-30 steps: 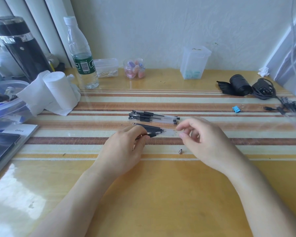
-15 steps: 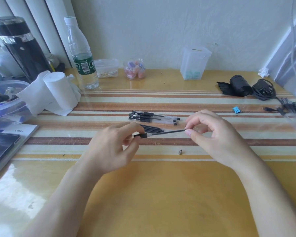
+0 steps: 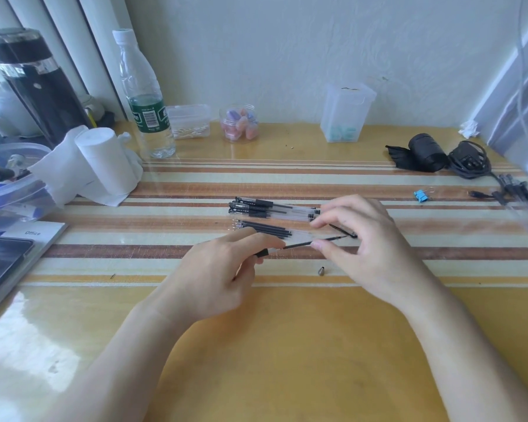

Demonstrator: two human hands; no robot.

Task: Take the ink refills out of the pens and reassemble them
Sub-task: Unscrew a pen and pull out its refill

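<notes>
Striped worktop, mid-frame: left grip pinches the pen barrel, right grip pinches the thin refill, probably light, bendy and slippery, best held close to the barrel.

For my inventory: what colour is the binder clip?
The clip is blue; head view.

Along the far edge of the desk we see, from the left, a black flask, a water bottle with a green label, a clear box of cotton swabs, a small jar of pink and purple pieces, and a tall translucent container. Near the far right corner lie a black roll, a coiled black cable and a crumpled tissue. A blue binder clip lies nearer us. By the left edge we find a paper roll, a plastic tub and a phone on a booklet.
</notes>
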